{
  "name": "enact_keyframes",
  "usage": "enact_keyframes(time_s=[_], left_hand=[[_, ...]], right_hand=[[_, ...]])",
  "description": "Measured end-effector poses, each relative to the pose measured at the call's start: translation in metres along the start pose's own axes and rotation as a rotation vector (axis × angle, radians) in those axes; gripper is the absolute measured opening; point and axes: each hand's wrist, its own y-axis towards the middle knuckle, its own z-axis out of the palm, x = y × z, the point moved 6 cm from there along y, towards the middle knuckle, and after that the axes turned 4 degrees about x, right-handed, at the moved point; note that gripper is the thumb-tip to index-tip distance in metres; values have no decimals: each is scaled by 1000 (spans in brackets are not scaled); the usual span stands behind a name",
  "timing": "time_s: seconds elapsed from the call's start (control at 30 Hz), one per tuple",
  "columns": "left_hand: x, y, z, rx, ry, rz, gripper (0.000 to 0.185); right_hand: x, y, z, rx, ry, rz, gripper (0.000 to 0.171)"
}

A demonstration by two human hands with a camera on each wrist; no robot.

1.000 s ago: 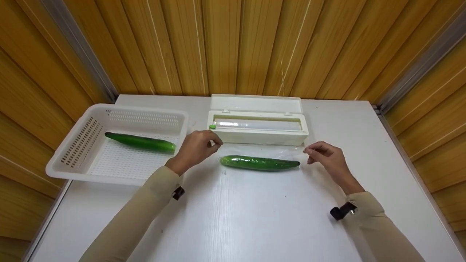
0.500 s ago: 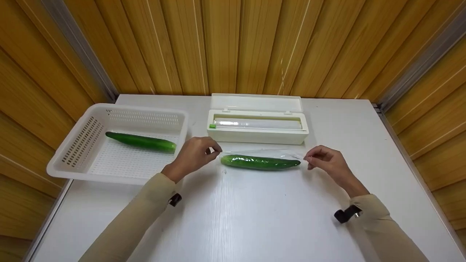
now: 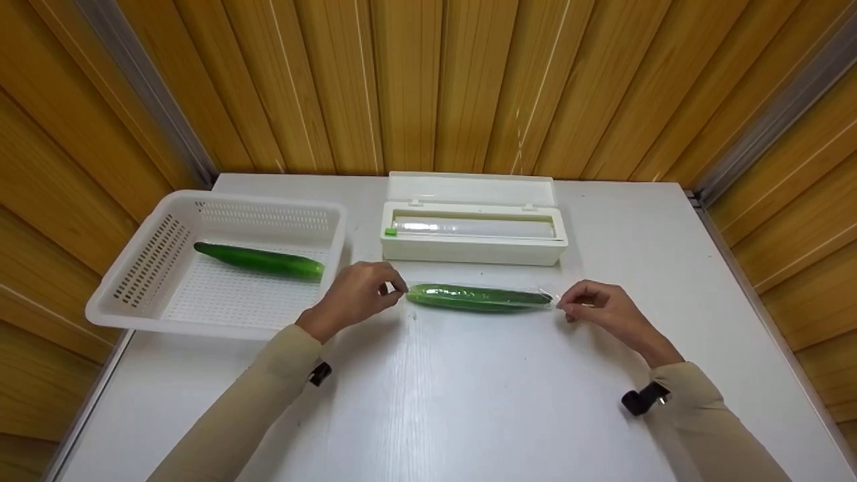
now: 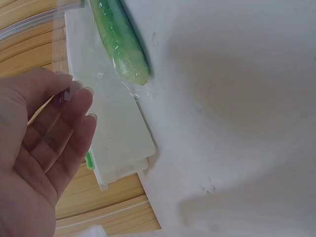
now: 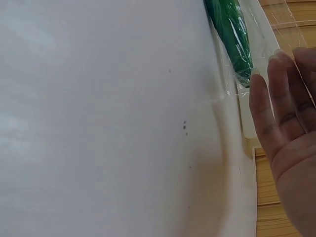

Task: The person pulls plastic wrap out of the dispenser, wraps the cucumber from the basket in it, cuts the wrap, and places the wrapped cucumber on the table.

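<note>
A cucumber (image 3: 477, 298) lies crosswise on the white table, with clear plastic wrap (image 5: 232, 81) over and around it. At its left end my left hand (image 3: 358, 292) pinches an edge of the wrap between thumb and forefinger. My right hand (image 3: 602, 309) pinches the wrap past the cucumber's dark right end. Between the hands the film is stretched above the cucumber. In the left wrist view, the left hand (image 4: 47, 128) holds a bit of film at its fingertips. The right wrist view shows the right hand (image 5: 291, 113) beside the wrapped tip, its thumb partly cut off.
Behind the cucumber stands a white wrap dispenser box (image 3: 474, 253), lid raised, with a film roll (image 3: 474, 227) inside and a green slider (image 3: 390, 231) at its left. A white perforated basket (image 3: 120, 314) at the left holds another cucumber (image 3: 261, 260). Wood-patterned panels (image 3: 428, 87) enclose the table.
Both hands have moved toward the person, drawing the film's far edge from near the box up and over the cucumber. The cucumber has stayed almost in place.
</note>
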Motion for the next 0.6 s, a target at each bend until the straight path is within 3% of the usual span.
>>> enact_keyframes(time_s=[0.2, 0.4, 0.6], left_hand=[[-2, -4, 0, 22, -1, 45, 11], [-4, -9, 8, 17, 72, 106, 12], [-7, -9, 17, 47, 150, 121, 13]], right_hand=[[1, -2, 1, 24, -30, 0, 9], [-2, -3, 5, 64, -133, -26, 9], [-2, -1, 9, 91, -188, -54, 10]])
